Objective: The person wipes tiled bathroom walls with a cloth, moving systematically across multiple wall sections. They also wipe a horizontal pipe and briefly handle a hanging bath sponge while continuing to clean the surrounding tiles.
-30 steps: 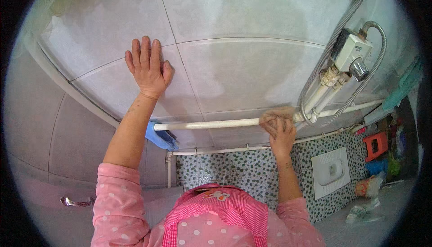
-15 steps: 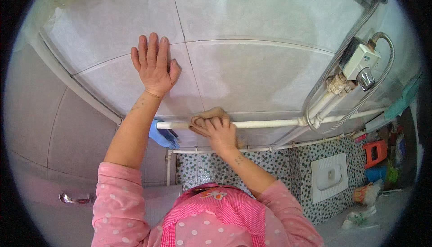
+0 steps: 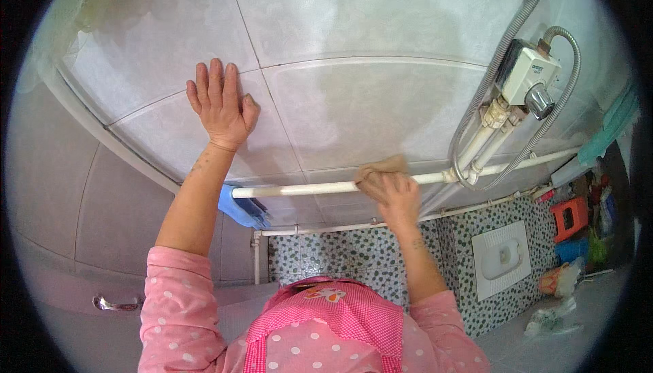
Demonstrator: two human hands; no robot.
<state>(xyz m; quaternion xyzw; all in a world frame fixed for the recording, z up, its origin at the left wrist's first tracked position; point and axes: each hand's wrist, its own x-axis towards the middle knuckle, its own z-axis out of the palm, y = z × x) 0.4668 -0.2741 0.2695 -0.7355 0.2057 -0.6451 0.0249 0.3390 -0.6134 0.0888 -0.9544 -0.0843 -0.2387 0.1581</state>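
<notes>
The left arm reached up the frame's left, its left hand (image 3: 221,106) spread flat against the white tiled wall (image 3: 354,46). The right arm rose at centre. Below lay a speckled mosaic floor (image 3: 354,254) with a white squat pan (image 3: 502,257) at lower right. The right hand (image 3: 391,193) was curled around a tan cloth (image 3: 381,169), pressing it on the white horizontal pipe (image 3: 299,189) at mid-frame.

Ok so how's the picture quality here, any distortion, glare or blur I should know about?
Head view: strong fisheye bend, so the white horizontal pipe and tile seams curve toward a black rim; soft, even light with mild sheen on the pale wall tiles and only faint shadows; the left hand flat on the tile looks sharp, while the right hand pressing a tan cloth on the pipe is slightly soft.
</notes>
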